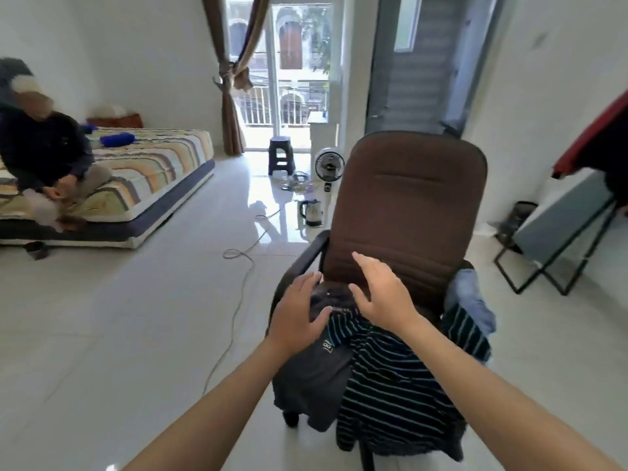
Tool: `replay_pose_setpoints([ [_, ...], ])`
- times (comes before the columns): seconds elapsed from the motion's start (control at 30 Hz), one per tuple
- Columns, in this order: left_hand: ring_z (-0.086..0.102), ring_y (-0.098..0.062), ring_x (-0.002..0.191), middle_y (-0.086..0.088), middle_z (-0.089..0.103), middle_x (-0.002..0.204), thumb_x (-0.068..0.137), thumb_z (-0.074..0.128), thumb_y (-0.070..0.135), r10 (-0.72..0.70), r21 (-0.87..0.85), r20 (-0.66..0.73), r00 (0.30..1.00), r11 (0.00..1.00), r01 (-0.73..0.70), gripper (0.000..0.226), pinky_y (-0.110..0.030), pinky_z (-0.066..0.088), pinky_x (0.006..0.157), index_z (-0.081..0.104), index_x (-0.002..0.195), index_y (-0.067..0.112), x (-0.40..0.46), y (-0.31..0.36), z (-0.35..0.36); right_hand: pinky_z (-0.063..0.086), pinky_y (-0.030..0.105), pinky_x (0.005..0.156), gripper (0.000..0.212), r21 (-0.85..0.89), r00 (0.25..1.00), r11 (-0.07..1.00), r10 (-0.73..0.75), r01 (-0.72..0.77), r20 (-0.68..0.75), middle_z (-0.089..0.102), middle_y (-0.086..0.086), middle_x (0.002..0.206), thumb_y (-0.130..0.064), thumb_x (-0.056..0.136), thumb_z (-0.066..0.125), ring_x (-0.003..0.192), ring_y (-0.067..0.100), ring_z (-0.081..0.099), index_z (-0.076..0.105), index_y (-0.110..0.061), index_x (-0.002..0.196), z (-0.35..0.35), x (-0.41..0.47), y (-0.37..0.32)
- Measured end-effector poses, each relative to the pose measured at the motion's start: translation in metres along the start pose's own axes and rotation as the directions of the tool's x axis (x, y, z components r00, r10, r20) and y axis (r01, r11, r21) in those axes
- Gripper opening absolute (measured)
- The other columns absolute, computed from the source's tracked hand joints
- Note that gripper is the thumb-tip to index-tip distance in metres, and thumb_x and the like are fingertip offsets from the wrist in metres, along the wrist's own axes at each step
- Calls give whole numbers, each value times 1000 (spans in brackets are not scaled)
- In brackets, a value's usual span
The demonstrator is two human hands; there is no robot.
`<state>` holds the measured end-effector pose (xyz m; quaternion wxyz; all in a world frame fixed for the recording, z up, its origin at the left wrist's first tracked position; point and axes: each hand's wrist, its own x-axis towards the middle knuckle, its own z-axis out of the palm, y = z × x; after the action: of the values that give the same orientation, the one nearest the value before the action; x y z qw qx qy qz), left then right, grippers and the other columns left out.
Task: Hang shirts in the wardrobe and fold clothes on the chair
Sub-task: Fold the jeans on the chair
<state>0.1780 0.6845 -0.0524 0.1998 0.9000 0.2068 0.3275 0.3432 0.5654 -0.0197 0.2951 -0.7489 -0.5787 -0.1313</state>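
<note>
Head view: left hand (299,314) and right hand (384,294), grips wide, hide clothes (384,375) covering chair (407,198) seat.

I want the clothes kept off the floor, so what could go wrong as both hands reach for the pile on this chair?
1. The striped shirt already hangs over the front edge of the chair; lifting the dark garment beside it could drag it off.
2. The blue garment sits on the far armrest and may slip if the chair moves.
3. The left hand and right hand are open, gripping nothing yet.
</note>
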Motion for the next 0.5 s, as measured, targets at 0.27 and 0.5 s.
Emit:
replay_pose_setpoints([
  [0.27, 41, -17, 131, -2, 44, 140, 84, 57, 45, 180, -189, 242, 953, 973, -136, 65, -30, 44, 102, 41, 140, 14, 56, 57, 150, 46, 42, 100, 55, -126, 924, 918, 382, -376, 23, 55, 11, 134, -33, 91, 52, 125, 27, 50, 46, -9, 139, -36, -93, 150],
  [0.5, 38, -18, 133, -3, 44, 140, 86, 58, 43, 203, -268, 423, 883, 959, -92, 63, -30, 42, 101, 40, 140, 14, 104, 47, 261, 45, 42, 98, 56, -213, 774, 784, 616, -583, 148, 53, 13, 136, -37, 88, 46, 125, 32, 48, 50, -8, 136, -19, -106, 237],
])
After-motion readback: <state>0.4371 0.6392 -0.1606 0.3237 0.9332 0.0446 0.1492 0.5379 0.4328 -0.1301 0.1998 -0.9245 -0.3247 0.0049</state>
